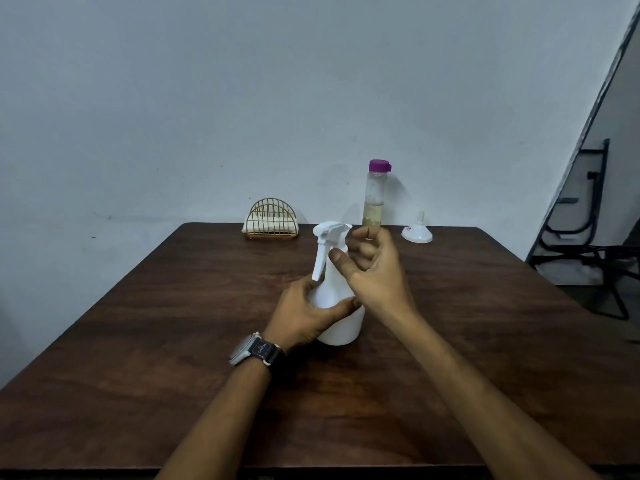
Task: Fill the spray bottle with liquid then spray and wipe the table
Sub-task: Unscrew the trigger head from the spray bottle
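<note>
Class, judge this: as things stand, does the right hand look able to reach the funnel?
Probably yes: the right hand is at the neck of the spray bottle, and the funnel sits farther back to the right, with bare table between them.

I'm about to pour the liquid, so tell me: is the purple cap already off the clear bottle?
No, the purple cap sits on top of the clear bottle, covering its mouth.

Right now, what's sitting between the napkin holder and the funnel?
In the head view, the purple-capped bottle of yellowish liquid stands between them, nearer the funnel.
</note>
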Demonstrator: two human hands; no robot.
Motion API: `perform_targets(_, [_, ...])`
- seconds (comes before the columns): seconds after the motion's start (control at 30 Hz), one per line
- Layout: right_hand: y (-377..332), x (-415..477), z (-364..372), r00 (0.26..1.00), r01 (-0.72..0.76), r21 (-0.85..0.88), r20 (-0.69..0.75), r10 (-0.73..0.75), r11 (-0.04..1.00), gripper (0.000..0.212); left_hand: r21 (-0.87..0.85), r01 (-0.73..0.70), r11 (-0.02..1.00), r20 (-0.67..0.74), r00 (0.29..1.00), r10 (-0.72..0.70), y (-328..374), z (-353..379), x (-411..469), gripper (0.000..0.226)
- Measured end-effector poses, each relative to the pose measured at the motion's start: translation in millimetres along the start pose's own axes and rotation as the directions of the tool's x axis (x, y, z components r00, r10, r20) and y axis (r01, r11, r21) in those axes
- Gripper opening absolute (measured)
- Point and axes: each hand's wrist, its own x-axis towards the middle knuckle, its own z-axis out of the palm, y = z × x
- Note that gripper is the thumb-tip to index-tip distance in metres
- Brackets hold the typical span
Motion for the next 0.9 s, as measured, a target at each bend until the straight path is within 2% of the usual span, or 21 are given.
perform_targets(0.17, [-3.2, -0.2, 1.0, 0.998, 0.029, -0.098, -0.059, -0.035, 0.995, 0.053, 0.058, -0.018, 0.998, -0.001, 1.0, 0.018, 1.9, 0.1, 1.3, 0.039])
perform_targets(0.33, [2.2, 2.3, 0.3, 0.998, 0.036, 0.008, -0.05, -0.035, 0.999, 0.037, 0.013, 0.009, 1.0, 0.005, 1.0, -0.009, 0.7, -1.7, -0.1, 0.046])
perform_targets(0.43, [5.5, 1.2, -2.9, 0.999, 0.044, -0.006, -0.002, -0.044, 0.999, 0.03, 0.026, 0.018, 1.0, 0.012, 1.0, -0.018, 0.3, -1.8, 0.5, 0.051])
perform_targets(0.53, [8.3, -0.7, -5.2, 0.998, 0.037, 0.046, 0.05, -0.039, 0.998, 0.026, 0.019, 0.024, 1.0, 0.009, 1.0, -0.024, -0.2, -1.9, 0.3, 0.044])
perform_targets(0.7, [5.5, 0.7, -4.1, 0.999, 0.023, 0.044, 0.029, -0.024, 0.999, 0.04, 0.033, 0.019, 0.999, 0.005, 1.0, -0.019, 2.8, 0.3, 0.4, 0.043])
perform_targets(0.83, [5.7, 2.3, -0.7, 0.999, 0.021, 0.001, 0.047, -0.021, 1.0, 0.019, 0.05, -0.001, 0.999, 0.011, 1.0, 0.0, 0.8, -1.1, 0.8, 0.046])
perform_targets(0.9, [4.0, 1.5, -0.9, 0.996, 0.007, -0.009, 0.084, -0.006, 1.0, 0.018, 0.04, 0.001, 0.999, 0.021, 1.0, -0.001, 0.0, -1.8, 0.3, 0.051])
